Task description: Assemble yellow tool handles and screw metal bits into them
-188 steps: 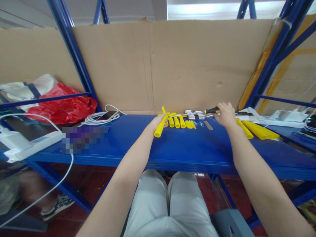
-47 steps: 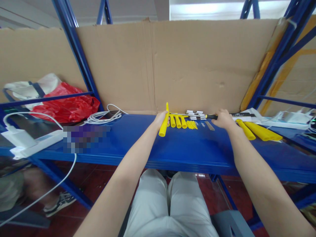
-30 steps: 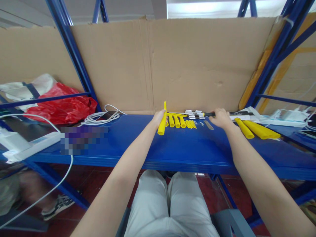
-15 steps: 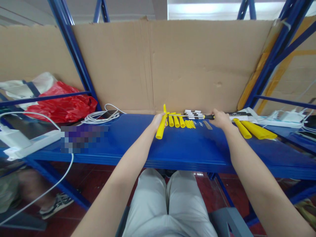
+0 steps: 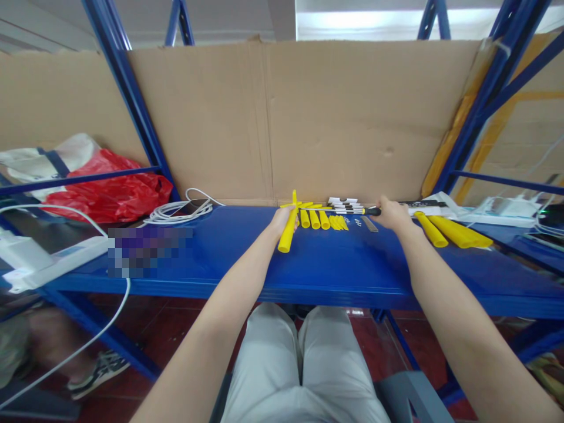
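Note:
My left hand (image 5: 281,220) is closed around a yellow plastic piece (image 5: 286,235) with a hollow round handle and a cross-shaped upper end. In my right hand (image 5: 393,213) is a screwdriver (image 5: 371,211) with a black and yellow handle. Its long metal shaft points left, and the tip meets the yellow piece near the crossing; exact contact is too small to tell. Just behind the shaft lie several yellow tubes (image 5: 314,220) in a row and several small flat yellow parts (image 5: 338,222). Small screws (image 5: 358,222) and a thin grey metal strip (image 5: 370,224) lie beside them.
Black-and-white pieces (image 5: 343,203) lie near the cardboard wall (image 5: 326,117). Yellow cones (image 5: 460,231) rest right of my right hand. Coiled white cable (image 5: 178,212), a red bag (image 5: 112,185) and a power strip (image 5: 66,261) are at left. Blue posts (image 5: 497,88) frame the blue table (image 5: 335,264).
The camera view has shifted slightly. Both hands keep nearly the same pose, with the screwdriver still against or close to the yellow piece.

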A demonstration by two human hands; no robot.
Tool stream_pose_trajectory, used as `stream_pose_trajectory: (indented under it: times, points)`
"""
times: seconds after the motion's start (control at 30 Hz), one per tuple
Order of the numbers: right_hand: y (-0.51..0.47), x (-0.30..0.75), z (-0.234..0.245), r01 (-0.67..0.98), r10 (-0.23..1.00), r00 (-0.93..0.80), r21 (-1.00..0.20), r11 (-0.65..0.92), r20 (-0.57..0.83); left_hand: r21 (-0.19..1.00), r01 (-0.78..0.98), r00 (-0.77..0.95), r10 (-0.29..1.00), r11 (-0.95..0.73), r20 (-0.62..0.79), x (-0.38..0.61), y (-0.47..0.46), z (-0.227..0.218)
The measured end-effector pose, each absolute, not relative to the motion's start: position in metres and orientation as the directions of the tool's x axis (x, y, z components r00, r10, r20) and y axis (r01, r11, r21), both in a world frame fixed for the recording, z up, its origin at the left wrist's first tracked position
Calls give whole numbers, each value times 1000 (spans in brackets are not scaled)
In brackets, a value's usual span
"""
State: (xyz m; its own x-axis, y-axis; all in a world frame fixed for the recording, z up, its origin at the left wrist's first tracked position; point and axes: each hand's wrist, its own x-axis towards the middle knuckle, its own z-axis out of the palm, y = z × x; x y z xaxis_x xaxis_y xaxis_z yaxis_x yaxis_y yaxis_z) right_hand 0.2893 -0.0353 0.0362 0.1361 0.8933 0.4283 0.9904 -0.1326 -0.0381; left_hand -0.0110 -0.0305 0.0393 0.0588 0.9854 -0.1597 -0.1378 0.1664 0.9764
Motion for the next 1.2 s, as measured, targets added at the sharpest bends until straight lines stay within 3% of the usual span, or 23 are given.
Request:
stream_pose_trajectory:
  times: [0.33,0.53,0.67,0.83,1.03,1.2]
  points:
    - [-35,287,35,996,865,72,15,-91,496,973,-163,52,987,162,-155,-12,-28,37]
    - [-34,288,35,991,891,129,-20,-133,435,977,-162,49,990,139,-132,-12,-27,36]
    - [-26,294,31,997,904,68,-8,-71,423,974,-153,30,986,165,-162,-12,-29,38]
    - [-19,304,25,997,860,-78,56,58,505,974,-157,36,986,165,-161,-12,-30,39]
    - [-29,299,28,997,802,64,-1,-78,593,976,-148,60,986,162,-154,-11,-29,36]
    - [-36,293,35,998,835,65,-22,-63,547,974,-164,57,987,158,-151,-12,-28,36]
